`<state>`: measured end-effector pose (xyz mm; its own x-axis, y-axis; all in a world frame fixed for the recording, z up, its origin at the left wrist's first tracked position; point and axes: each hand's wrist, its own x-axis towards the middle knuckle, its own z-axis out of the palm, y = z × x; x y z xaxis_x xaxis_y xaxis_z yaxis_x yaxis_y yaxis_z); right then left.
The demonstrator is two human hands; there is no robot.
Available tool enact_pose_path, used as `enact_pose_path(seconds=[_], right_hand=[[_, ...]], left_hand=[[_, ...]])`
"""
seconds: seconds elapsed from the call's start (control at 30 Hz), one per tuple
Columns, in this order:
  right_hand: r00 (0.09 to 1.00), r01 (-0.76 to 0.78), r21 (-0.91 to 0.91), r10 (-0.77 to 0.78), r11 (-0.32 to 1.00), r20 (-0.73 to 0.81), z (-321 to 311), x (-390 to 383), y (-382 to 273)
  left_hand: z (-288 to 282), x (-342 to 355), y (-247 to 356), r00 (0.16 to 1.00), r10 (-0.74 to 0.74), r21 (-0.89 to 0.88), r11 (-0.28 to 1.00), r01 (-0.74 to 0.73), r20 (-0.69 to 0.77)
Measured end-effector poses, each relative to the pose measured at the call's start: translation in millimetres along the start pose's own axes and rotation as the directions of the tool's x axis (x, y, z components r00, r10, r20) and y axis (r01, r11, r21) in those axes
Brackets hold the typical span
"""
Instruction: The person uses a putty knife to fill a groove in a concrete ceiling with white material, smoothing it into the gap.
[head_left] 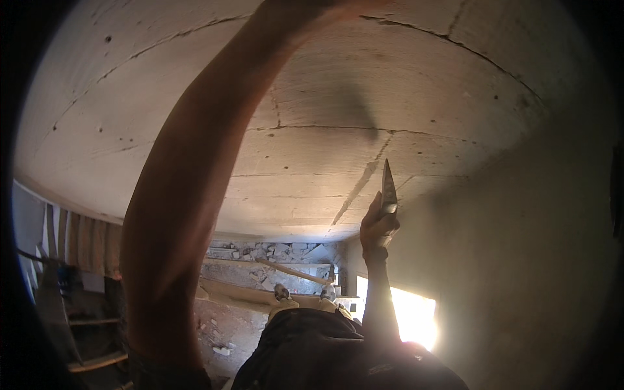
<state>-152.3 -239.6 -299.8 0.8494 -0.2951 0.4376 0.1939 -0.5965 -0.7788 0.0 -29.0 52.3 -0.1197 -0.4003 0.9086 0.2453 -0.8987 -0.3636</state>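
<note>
My right hand (378,231) is closed around the handle of a trowel (389,185) with a narrow, pointed-looking metal blade. The blade points up, in front of a pale block wall (312,153); whether it touches the wall I cannot tell. Just left of the blade, a darker streak (356,192) slants down the wall along a joint. My left arm (195,162) reaches up across the view toward the upper wall. Its hand is mostly cut off by the top edge, so the fingers are hidden.
A plain side wall (507,260) meets the block wall on the right, with a bright opening (416,315) low down. Below lie rubble (299,250), a wooden plank (292,271) and my feet (328,292). Boards (91,244) and a wooden frame (97,363) stand at lower left.
</note>
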Motion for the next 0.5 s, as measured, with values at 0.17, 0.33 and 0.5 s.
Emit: enact_pose_path(seconds=[0.17, 0.33, 0.5], right_hand=[[0.923, 0.254, -0.194, -0.297, 0.948, -0.244, 1.3, 5.2, 37.9], [0.973, -0.103, -0.014, 0.104, 0.995, 0.204, 13.5, 16.3, 36.2], [0.992, 0.102, 0.135, -0.091, 0.986, -0.086, -12.2, 3.0, 7.4]], left_hand=[[6.5, 3.9, -1.1, 1.000, 0.027, 0.082, 0.996, -0.027, 0.001], [-2.4, 6.9, -6.8, 0.998, 0.049, 0.109, 0.993, -0.052, 0.025], [-22.3, 13.4, 13.1, 0.998, 0.008, -0.053, 0.999, -0.005, 0.067]])
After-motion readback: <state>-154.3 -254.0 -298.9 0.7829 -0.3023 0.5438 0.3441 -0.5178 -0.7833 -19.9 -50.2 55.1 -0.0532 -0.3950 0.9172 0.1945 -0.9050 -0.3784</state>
